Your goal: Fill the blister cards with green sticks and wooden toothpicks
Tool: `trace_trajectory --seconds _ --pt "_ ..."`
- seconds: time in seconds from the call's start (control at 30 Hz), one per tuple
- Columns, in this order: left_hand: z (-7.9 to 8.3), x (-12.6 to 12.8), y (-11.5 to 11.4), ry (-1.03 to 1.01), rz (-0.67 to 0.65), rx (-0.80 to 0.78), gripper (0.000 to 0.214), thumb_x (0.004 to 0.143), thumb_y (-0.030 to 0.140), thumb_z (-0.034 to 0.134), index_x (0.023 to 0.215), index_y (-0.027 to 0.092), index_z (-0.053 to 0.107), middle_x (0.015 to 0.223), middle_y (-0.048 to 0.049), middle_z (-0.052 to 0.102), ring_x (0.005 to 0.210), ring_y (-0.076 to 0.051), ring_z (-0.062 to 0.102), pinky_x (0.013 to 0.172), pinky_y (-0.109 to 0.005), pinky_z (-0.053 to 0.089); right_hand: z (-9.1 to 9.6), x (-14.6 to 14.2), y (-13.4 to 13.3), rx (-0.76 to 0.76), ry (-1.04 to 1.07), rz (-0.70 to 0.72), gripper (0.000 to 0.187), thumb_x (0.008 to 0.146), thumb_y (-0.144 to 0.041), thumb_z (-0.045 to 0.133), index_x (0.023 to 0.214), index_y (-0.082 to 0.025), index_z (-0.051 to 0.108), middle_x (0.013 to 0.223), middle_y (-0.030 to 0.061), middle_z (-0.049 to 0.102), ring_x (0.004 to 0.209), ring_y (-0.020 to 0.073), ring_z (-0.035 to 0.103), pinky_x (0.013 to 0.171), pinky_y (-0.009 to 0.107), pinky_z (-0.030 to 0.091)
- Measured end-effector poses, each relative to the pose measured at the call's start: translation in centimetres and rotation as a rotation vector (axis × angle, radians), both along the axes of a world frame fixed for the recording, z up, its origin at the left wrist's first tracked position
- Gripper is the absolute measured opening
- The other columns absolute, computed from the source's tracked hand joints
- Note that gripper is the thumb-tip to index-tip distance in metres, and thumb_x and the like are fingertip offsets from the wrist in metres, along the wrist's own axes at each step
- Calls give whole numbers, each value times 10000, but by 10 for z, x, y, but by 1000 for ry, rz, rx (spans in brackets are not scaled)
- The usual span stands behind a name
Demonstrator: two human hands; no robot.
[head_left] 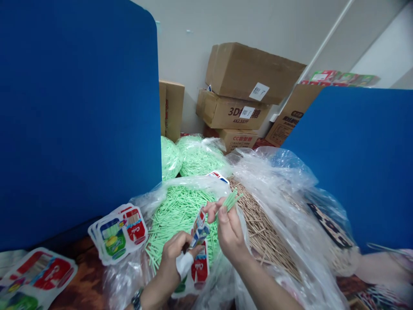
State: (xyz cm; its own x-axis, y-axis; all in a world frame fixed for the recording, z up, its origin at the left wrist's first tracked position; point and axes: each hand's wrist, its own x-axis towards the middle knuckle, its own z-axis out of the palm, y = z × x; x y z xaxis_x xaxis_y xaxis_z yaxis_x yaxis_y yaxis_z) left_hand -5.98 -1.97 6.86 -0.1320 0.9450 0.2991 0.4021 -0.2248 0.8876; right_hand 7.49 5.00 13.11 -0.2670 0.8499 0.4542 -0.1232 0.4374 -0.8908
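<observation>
My left hand [179, 252], with white tape or a wrap at the thumb, grips a small printed packet [200, 224] held upright and partly hidden by the fingers. Between the thumb and fingers of my right hand [229, 230] is a small bunch of thin green sticks [231, 200], just right of the packet. Below both hands lies an open clear plastic bag filled with loose green sticks [174, 211]. Another printed packet [200, 269], red and green with cola lettering, rests under my left hand.
Flat printed packets [121, 234] lie stacked at the left, with more packets [38, 280] nearer. Brown sticks [264, 228] fill a bag at the right. Sealed green bags [200, 157] and cardboard boxes [235, 110] stand behind. Blue partitions [80, 120] flank both sides. Someone's arm [380, 267] shows at right.
</observation>
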Motion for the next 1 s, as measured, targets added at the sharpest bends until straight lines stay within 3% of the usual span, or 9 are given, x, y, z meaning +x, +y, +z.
trace_trajectory --seconds 0.27,0.47,0.8,1.0 --pt "-3 6 -2 -53 -25 -31 225 788 158 642 652 201 468 613 53 462 568 -124 445 554 -220 329 -12 -19 -15 166 -66 -137 208 995 -341 285 927 -260 464 781 4 549 1048 195 518 1079 486 213" --pt "-8 8 -3 -84 -5 -36 238 771 148 645 643 199 450 598 62 439 561 -118 428 554 -218 318 -17 -20 -19 126 -71 -147 230 994 -369 276 938 -260 471 810 17 560 1111 210 477 1019 466 299" --pt "-9 8 -4 -141 1 -73 254 783 247 649 636 197 448 582 69 390 539 -112 376 529 -222 305 -29 -12 -24 23 -40 -82 257 998 -357 283 923 -247 503 860 29 573 1122 207 469 1019 445 309" --pt "-9 5 -5 -20 15 26 200 830 204 614 677 192 485 627 42 469 578 -128 452 568 -233 351 -34 -8 -27 -24 -109 -124 257 992 -383 298 1024 -249 516 1086 69 579 1212 220 437 1065 451 295"
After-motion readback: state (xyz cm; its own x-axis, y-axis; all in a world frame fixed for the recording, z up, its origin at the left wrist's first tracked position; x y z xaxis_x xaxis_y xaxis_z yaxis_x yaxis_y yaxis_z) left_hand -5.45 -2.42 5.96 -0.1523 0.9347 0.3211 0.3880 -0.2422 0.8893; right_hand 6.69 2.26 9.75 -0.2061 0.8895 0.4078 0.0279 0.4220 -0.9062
